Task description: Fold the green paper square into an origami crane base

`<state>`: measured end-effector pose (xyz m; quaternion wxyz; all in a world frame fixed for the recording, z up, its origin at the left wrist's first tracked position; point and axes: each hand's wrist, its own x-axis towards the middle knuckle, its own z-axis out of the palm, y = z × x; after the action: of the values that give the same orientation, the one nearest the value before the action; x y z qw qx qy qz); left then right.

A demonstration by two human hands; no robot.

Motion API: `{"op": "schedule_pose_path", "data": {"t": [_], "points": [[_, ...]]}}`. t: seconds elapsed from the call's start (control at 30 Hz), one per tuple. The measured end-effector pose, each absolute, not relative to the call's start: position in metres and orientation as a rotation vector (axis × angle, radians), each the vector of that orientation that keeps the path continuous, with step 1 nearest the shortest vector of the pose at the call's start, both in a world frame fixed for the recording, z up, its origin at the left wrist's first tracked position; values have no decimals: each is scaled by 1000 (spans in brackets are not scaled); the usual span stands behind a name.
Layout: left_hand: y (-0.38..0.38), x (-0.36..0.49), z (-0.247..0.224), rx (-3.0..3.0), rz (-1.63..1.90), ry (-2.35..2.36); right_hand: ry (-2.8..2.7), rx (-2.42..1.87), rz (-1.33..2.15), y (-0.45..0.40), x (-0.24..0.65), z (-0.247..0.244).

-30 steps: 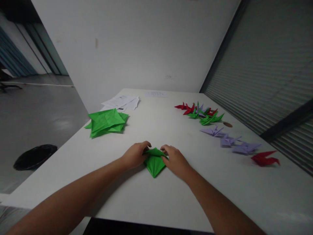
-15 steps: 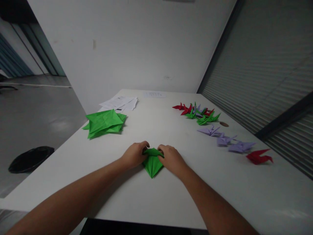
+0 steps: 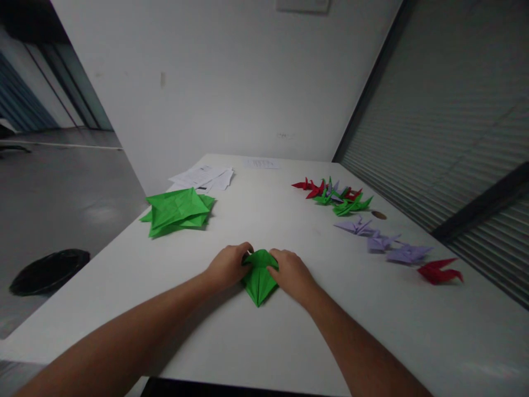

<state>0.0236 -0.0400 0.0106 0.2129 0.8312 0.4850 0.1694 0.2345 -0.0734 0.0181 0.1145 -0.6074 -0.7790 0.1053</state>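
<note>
A partly folded sheet of green origami paper (image 3: 259, 284) lies on the white table in front of me, one point towards me and creases running down its middle. My left hand (image 3: 230, 267) pinches its left edge between thumb and fingers. On the opposite edge, my right hand (image 3: 292, 274) grips the paper in the same way. The top flap stands partly raised between both hands, and the fingertips behind it are hidden.
Green paper sheets (image 3: 177, 212) are stacked at the left, before printed papers (image 3: 202, 176). Folded cranes in red, green and purple (image 3: 330, 193) cluster at the back right. Purple cranes (image 3: 380, 241) and a red crane (image 3: 440, 271) line the right side. A black-lined bin (image 3: 49, 271) stands on the floor.
The upper flap of the green paper, folded over towards me before, is now lifted and opened further up between my hands. The view has tilted up slightly.
</note>
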Motion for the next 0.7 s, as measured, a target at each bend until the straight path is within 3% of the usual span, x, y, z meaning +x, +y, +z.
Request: {"op": "schedule_pose_path", "data": {"t": [0.7], "points": [[-41,21,12,2365,443,1349,-2230,-1705,400,-71,238,19]]}}
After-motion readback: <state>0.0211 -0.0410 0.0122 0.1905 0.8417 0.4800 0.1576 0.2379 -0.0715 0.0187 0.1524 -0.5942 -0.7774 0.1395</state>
